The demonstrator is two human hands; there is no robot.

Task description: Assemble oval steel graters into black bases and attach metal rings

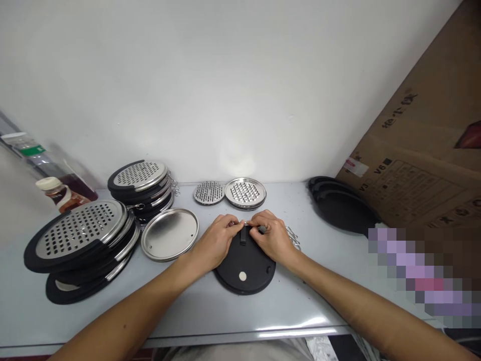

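A round black plastic base [248, 265] lies flat on the table in front of me, with a pale round spot, a small dark knob and a short black tab near its far edge. My left hand [220, 238] and my right hand [273, 235] meet at that far edge. Both are closed in a pinch, thumbs almost touching, on a thin metal wire piece [246, 223] by the tab, mostly hidden by the fingers. Just past my right hand lie several loose wire clips [293, 237].
Stacked graters [80, 228] with black rims stand at the left, another grater stack [141, 175] behind. A plain metal disc [171, 233], two grater plates [245, 193], bottles [62, 195], black discs [340, 208] and a cardboard box [413, 150] surround the work spot.
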